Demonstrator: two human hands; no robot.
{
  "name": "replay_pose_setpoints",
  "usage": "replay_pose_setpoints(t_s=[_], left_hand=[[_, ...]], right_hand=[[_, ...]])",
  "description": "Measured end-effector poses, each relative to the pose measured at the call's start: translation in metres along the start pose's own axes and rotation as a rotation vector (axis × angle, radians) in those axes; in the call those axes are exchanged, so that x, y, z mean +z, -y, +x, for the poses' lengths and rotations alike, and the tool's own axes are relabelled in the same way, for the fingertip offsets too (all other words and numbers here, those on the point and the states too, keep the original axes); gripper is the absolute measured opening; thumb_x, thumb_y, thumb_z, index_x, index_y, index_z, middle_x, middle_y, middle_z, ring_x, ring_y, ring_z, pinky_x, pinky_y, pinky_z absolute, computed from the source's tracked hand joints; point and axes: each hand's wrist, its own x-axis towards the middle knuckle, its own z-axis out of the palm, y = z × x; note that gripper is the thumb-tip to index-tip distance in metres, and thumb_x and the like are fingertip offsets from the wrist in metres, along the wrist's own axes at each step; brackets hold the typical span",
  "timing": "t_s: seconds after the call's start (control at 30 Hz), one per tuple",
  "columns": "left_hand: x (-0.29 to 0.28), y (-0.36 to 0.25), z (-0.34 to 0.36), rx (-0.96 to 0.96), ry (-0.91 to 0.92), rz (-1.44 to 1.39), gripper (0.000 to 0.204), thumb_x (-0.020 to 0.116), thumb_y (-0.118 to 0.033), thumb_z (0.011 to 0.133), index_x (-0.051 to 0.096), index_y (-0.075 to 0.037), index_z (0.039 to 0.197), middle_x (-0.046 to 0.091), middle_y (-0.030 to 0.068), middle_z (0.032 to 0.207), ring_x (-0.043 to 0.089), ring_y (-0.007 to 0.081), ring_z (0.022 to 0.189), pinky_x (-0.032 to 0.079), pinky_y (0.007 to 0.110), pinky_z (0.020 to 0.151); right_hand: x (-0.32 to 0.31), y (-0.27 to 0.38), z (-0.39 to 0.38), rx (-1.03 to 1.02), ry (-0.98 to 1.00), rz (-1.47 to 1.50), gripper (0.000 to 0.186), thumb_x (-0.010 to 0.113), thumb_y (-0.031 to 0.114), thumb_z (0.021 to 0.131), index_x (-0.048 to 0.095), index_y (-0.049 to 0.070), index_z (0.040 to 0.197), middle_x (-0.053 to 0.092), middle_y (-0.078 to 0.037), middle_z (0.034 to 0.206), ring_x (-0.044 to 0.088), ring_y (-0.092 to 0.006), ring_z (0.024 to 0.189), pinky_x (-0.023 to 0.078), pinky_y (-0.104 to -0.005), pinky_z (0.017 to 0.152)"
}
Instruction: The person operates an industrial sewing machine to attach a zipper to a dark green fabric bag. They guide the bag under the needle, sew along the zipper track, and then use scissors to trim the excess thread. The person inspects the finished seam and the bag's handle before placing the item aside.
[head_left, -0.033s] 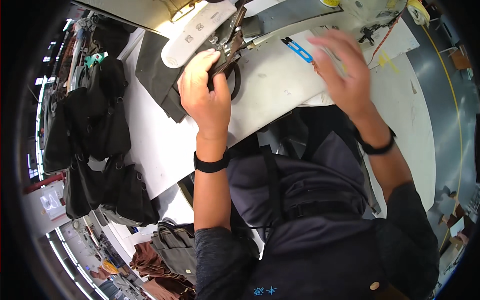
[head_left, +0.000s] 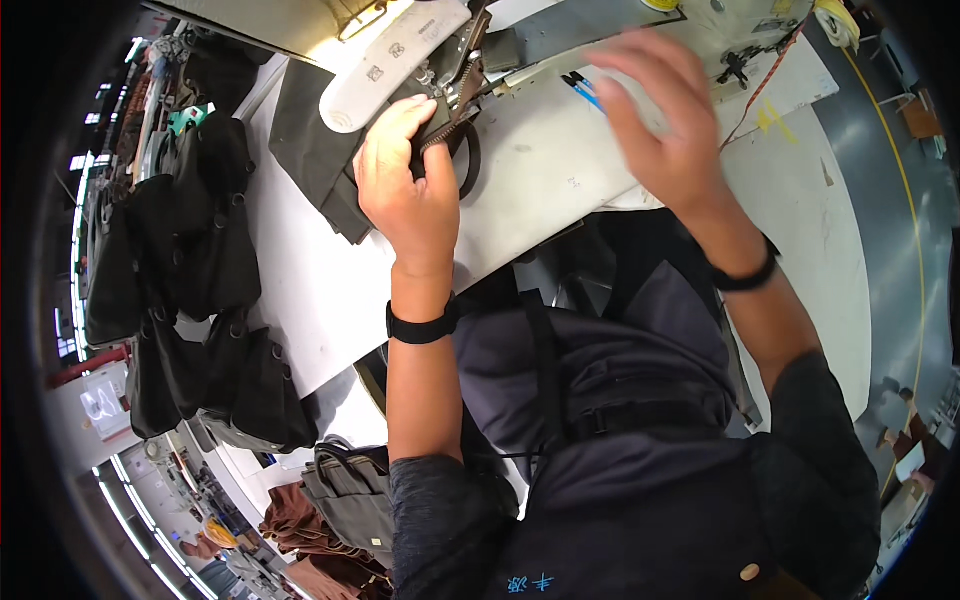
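My left hand (head_left: 408, 205) is closed over the edge of a dark olive fabric bag piece (head_left: 315, 150), close to the needle area of a white sewing machine (head_left: 395, 65). Beside its fingertips runs a brown toothed strip that looks like a zipper (head_left: 466, 88). A dark loop (head_left: 473, 165), perhaps a handle, sticks out past the thumb. My right hand (head_left: 668, 135), smeared by motion, hovers with thumb and fingers apart over the machine bed. Blue thread snips with black tips (head_left: 583, 88) lie just left of that thumb, partly covered by it.
Dark bags (head_left: 190, 250) hang in a bunch on the left. Lower down are an olive bag (head_left: 350, 500) and brown fabric pieces (head_left: 300, 540). The white table (head_left: 320, 330) has a front edge close to my lap. A red cord (head_left: 768, 90) hangs at the machine's right.
My right hand has shifted left and slightly away from me, covering more of the blue snips. The left hand stays on the fabric, almost unmoved.
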Motion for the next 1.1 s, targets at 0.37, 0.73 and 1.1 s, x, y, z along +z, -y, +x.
replay_pose_setpoints(t_s=[0.37,0.73,1.1], left_hand=[[-0.001,0.005,-0.002,0.002,0.015,0.038,0.028,0.069,0.006,0.082,0.072,-0.008,0.107,0.076,0.0057,0.111,0.071,0.0223,0.107,0.045,0.034,0.1],[-0.004,0.014,0.001,0.063,0.023,0.064,0.027,0.07,0.005,0.082,0.074,-0.009,0.104,0.078,0.004,0.108,0.072,0.0204,0.103,0.045,0.032,0.097],[-0.018,0.017,0.007,0.168,0.054,0.093,0.038,0.069,0.006,0.076,0.074,-0.014,0.108,0.077,-0.0019,0.108,0.07,0.0165,0.094,0.047,0.031,0.087]], right_hand=[[0.104,0.025,0.041,-0.036,-0.165,-0.028,0.015,0.077,0.017,0.083,0.067,0.004,0.084,0.065,-0.011,0.1,0.057,-0.0322,0.106,0.037,-0.0463,0.101],[0.101,0.025,0.04,-0.028,-0.113,-0.049,0.016,0.078,0.013,0.08,0.064,0.005,0.082,0.063,-0.011,0.1,0.056,-0.0324,0.108,0.037,-0.044,0.1],[0.107,0.02,0.04,-0.085,-0.137,-0.092,0.019,0.078,0.016,0.08,0.063,0.004,0.082,0.061,-0.013,0.099,0.055,-0.0343,0.106,0.038,-0.0457,0.099]])
